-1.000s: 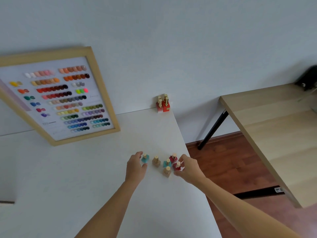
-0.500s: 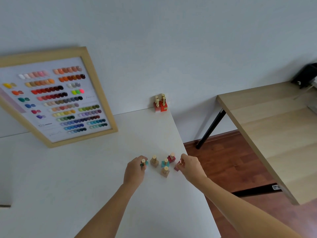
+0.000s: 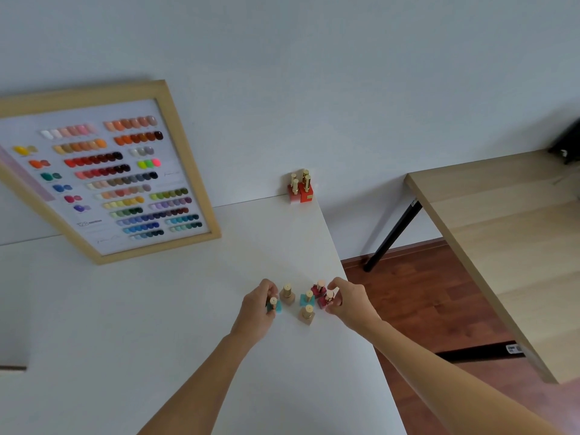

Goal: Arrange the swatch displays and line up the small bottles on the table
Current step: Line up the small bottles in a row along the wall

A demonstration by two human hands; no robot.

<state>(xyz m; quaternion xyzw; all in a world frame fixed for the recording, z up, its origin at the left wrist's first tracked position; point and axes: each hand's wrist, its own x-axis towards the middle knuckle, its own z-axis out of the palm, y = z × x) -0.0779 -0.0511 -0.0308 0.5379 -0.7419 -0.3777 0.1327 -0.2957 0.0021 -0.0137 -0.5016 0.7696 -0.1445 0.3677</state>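
1. The small bottles look light and rigid, likely glass with smooth gold caps, so I'd judge them slippery and quick to topple or chip if knocked together; the square base is probably the steadier place to pinch, the cap the handier one

2. The left hand (image 3: 257, 312) is curled round a teal bottle (image 3: 274, 305), fingers wrapped about its body with the cap poking up between them; the bottle sits at the hand's 2 o'clock, right against the fingers

3. The right hand (image 3: 350, 301) pinches a dark red bottle (image 3: 326, 300) at its 9 o'clock, fingertips closed on the cap end

4. Between the two hands stand four loose bottles on the white counter (image 3: 157, 324): a beige bottle (image 3: 287, 295) just beside the left hand, a second teal one (image 3: 307, 299), a tan bottle (image 3: 306, 314) nearest me, and another red bottle (image 3: 318, 288) touching the pinched one

5. At 12 o'clock from the cluster, well apart at the counter's far edge, stands a tight group of red bottles (image 3: 300, 189); the framed swatch display (image 3: 103, 180) leans on the wall at 10 o'clock
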